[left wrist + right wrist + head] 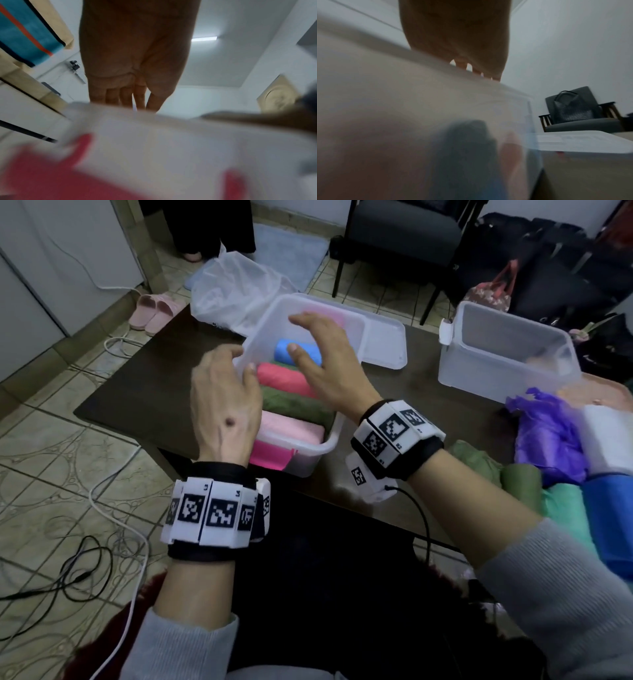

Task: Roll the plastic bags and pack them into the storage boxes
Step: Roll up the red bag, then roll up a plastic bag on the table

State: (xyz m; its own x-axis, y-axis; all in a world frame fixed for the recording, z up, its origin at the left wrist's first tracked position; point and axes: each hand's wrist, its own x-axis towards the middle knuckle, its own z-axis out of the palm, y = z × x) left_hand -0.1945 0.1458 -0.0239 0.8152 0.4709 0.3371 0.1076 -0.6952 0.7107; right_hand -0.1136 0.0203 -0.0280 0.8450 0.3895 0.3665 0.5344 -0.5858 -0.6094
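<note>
A translucent storage box (329,440) stands on the dark table (154,392). It holds a row of rolled bags: blue (283,354), red (284,380), green (294,407), pink (291,431) and hot pink (270,455). My left hand (236,361) rests at the box's left rim with relaxed fingers, thumb over the edge. In the left wrist view the left hand (137,105) reaches straight past the blurred rim. My right hand (298,333) hovers over the blue roll, fingers spread and holding nothing. The right wrist view shows the box wall (402,108) under the right hand (477,71).
A second translucent box (507,354) stands at the right, and a lid (383,344) lies behind the first box. Loose purple (548,436), green (520,484), teal (565,508) and blue (609,525) bags are piled at the near right. A white plastic bag (233,292) lies at the far edge.
</note>
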